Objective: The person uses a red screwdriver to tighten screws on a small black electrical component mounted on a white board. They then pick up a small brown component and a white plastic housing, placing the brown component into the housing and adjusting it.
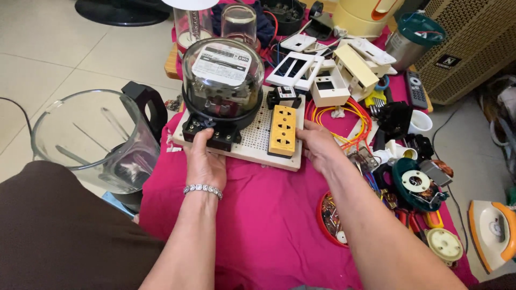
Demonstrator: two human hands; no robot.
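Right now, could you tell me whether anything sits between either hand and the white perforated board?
Nothing visible does. The left hand already touches the perforated board's front edge by the black terminal block; the right hand grips its right edge beside the yellow socket.

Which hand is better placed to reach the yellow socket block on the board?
Right. The right hand grips the board edge directly beside the yellow socket block; the left hand rests at the meter's black terminal base.

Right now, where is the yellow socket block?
In the head view, the yellow socket block sits on the white pegboard, right of the glass-domed meter, beside the right hand.
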